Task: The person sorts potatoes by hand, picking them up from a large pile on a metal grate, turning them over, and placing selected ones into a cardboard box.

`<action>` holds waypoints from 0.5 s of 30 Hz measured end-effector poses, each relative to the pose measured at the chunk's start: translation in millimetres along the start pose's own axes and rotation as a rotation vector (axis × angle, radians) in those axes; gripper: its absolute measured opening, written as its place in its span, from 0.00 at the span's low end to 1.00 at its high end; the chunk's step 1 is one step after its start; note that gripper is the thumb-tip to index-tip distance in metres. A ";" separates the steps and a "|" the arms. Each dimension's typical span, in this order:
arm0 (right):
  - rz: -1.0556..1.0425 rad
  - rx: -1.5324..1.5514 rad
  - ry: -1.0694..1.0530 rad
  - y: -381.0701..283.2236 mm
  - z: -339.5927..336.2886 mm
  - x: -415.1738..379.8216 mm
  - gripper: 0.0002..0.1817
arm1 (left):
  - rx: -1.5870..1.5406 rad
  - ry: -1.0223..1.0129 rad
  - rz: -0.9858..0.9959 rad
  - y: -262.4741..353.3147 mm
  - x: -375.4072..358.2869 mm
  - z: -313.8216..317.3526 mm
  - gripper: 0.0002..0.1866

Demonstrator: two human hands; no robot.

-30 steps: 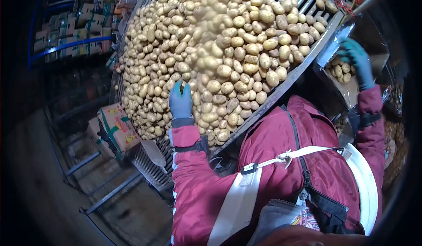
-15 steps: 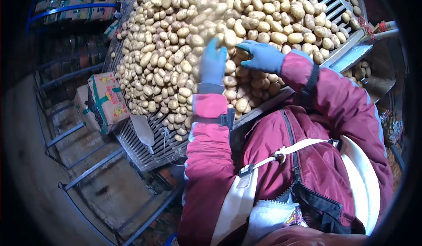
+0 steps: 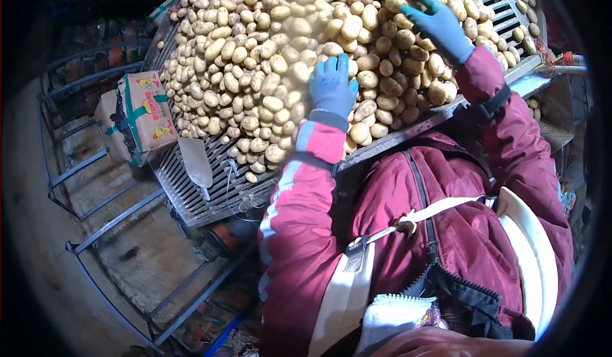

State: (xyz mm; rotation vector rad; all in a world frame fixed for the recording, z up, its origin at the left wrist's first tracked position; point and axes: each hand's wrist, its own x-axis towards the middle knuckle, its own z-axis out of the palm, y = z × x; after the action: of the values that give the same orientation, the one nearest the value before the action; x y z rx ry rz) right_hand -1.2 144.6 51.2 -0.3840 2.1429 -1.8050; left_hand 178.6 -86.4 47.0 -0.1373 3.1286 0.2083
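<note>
A large heap of potatoes (image 3: 239, 54) covers the slatted metal table (image 3: 210, 194). My left hand (image 3: 333, 90), in a blue-grey glove with teal fingertips, rests palm down on the potatoes near the front, fingers stretched out and holding nothing. Farther right and toward the back, my right hand (image 3: 443, 29) in a matching glove reaches over the heap. Its fingers are spread beside a potato (image 3: 395, 1), and no grip on it shows. Between my hands lie darker, shaded potatoes (image 3: 390, 86).
A printed cardboard box (image 3: 143, 118) with green tape stands left of the table. A pale scoop-like piece (image 3: 195, 162) lies on the slats at the near left corner. Blue metal rails (image 3: 118, 226) run along the left floor. More potatoes (image 3: 519, 3) sit beyond a divider at right.
My right hand has moved right and away from me, apart from the left. My left hand has shifted slightly right. Potatoes between them have shifted, and the view has moved a little.
</note>
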 end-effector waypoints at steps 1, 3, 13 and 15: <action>-0.001 0.064 0.062 -2.4 -3.0 -4.2 0.28 | 0.046 -0.047 -0.015 1.6 4.3 -1.2 0.28; 0.054 0.039 0.049 -11.8 -8.7 -21.3 0.25 | 0.040 -0.044 -0.022 -1.7 13.8 4.3 0.26; 0.773 0.702 -0.636 -24.7 88.8 -92.0 0.30 | -1.182 -0.290 -0.280 -9.2 -16.1 -43.6 0.19; 0.804 0.748 -0.625 -8.4 98.5 -91.3 0.26 | -1.080 -0.112 -0.191 -23.3 -34.3 -50.8 0.18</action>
State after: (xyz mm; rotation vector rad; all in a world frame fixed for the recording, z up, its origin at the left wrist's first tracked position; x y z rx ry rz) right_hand 122.1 90.6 50.0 0.0994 0.8895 -1.5415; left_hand 214.9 -113.1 94.6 -0.3828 2.4887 1.7492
